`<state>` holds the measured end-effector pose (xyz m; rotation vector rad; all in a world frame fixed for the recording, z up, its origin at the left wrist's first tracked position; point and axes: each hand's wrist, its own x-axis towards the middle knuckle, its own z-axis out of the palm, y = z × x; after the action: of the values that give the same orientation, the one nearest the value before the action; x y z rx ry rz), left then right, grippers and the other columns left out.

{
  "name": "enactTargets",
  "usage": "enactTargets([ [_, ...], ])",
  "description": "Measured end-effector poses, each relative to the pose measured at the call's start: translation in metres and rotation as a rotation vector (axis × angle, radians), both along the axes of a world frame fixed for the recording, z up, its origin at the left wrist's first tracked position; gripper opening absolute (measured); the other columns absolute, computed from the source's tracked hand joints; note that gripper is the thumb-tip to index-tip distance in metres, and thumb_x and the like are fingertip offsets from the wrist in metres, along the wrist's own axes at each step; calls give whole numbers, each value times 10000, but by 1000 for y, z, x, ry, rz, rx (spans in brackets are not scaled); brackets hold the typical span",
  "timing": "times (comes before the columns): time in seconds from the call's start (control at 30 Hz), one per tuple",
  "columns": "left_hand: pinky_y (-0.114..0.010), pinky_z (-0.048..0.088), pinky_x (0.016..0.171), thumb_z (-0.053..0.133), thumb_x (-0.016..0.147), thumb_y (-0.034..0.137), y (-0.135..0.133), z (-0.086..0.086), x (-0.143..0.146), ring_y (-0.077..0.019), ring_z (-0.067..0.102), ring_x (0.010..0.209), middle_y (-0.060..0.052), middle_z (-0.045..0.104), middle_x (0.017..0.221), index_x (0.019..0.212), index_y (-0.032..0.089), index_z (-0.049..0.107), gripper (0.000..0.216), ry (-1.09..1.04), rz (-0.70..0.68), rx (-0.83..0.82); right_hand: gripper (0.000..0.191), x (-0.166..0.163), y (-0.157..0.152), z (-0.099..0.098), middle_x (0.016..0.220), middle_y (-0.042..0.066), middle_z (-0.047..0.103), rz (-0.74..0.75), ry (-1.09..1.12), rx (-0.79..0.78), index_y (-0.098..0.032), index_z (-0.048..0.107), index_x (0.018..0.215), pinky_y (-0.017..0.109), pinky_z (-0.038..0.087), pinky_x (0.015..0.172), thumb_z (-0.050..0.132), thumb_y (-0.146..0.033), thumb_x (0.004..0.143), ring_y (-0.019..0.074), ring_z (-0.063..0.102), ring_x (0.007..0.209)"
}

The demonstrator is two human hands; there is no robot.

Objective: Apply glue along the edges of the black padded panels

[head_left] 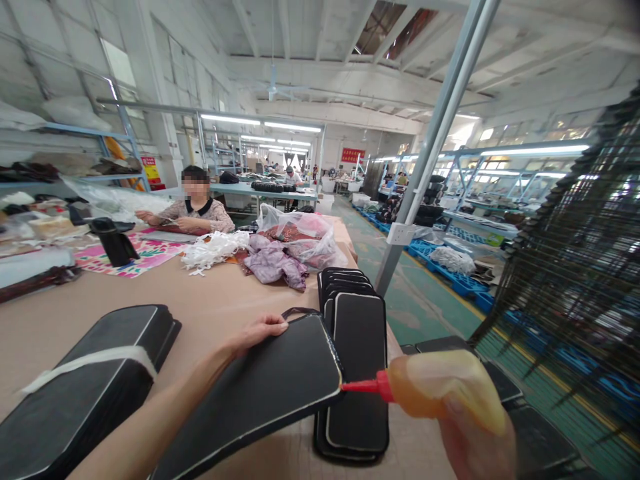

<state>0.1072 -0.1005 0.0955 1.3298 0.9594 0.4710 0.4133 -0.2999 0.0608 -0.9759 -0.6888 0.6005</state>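
Note:
My left hand (263, 330) pinches the far edge of a black panel (265, 387) with rounded corners, holding it tilted above the table. A pale line runs along the panel's border. In my right hand (473, 437) is a squeeze glue bottle (445, 387), amber inside, lying nearly level. Its red nozzle tip meets the panel's right corner, at the border line. Behind that corner, a stack of similar black panels (357, 360) lies fanned out near the table's right edge. At the left rests a bundle of black panels (95, 373) bound with a white strip.
Across the brown-covered table (210, 300) sits another person (197, 207) handling material. White scraps (215, 250), purple cloth (275, 260) and a clear plastic bag (305, 233) lie between us. A metal post (430, 153) rises at the right edge. More black panels (540, 433) are lower right.

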Motion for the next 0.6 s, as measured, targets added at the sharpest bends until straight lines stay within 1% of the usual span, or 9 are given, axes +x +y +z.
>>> enactTargets([
  [0.1, -216, 369, 550, 764, 546, 514, 0, -8, 2, -112, 512, 562, 26, 594, 630, 743, 137, 588, 461, -62, 55, -45, 474, -7, -1, 4, 955, 46, 671, -88, -48, 8, -231, 608, 1099, 325, 566, 704, 796, -308, 671, 266, 641, 839],
  [0.23, -203, 360, 526, 781, 539, 481, -3, -16, 4, -100, 507, 539, 28, 596, 620, 732, 143, 572, 442, -130, 111, -93, 396, -14, 1, 14, 875, 61, 665, -118, -106, 46, -194, 627, 985, 387, 561, 712, 800, -346, 662, 285, 636, 809],
  [0.27, -200, 355, 519, 782, 539, 483, -4, -17, 5, -99, 509, 537, 30, 595, 617, 734, 147, 567, 444, -139, 124, -107, 386, -15, 2, 15, 852, 61, 661, -133, -115, 44, -183, 628, 963, 388, 562, 697, 799, -354, 663, 282, 634, 789],
  [0.33, -196, 347, 507, 781, 542, 492, -7, -18, 6, -99, 512, 533, 33, 591, 609, 731, 154, 555, 448, -155, 144, -133, 378, -16, 3, 15, 819, 47, 652, -178, -103, 34, -176, 630, 947, 345, 562, 655, 809, -333, 654, 249, 627, 737],
  [0.4, -193, 341, 500, 780, 545, 499, -10, -18, 6, -98, 514, 531, 35, 586, 603, 716, 160, 539, 450, -173, 142, -147, 403, -17, 5, 12, 832, 32, 645, -195, -56, 55, -183, 631, 974, 298, 557, 649, 821, -298, 638, 218, 617, 728],
  [0.43, -193, 341, 501, 781, 545, 499, -11, -19, 6, -99, 517, 534, 36, 584, 603, 708, 162, 532, 450, -183, 137, -150, 423, -18, 6, 11, 863, 31, 643, -183, -30, 68, -187, 628, 1000, 288, 554, 674, 821, -285, 636, 214, 615, 755],
  [0.5, -196, 348, 515, 779, 552, 499, -12, -19, 5, -105, 528, 550, 35, 584, 611, 707, 165, 528, 446, -206, 126, -155, 455, -18, 9, 10, 934, 37, 636, -151, 1, 91, -190, 619, 1047, 289, 545, 730, 813, -279, 645, 217, 611, 819],
  [0.6, -209, 367, 547, 764, 577, 503, -11, -23, 2, -114, 539, 575, 32, 585, 630, 719, 165, 535, 432, -236, 112, -149, 500, -17, 16, 10, 969, 37, 634, -158, 20, 101, -193, 611, 1087, 284, 540, 744, 815, -264, 636, 211, 606, 836],
])
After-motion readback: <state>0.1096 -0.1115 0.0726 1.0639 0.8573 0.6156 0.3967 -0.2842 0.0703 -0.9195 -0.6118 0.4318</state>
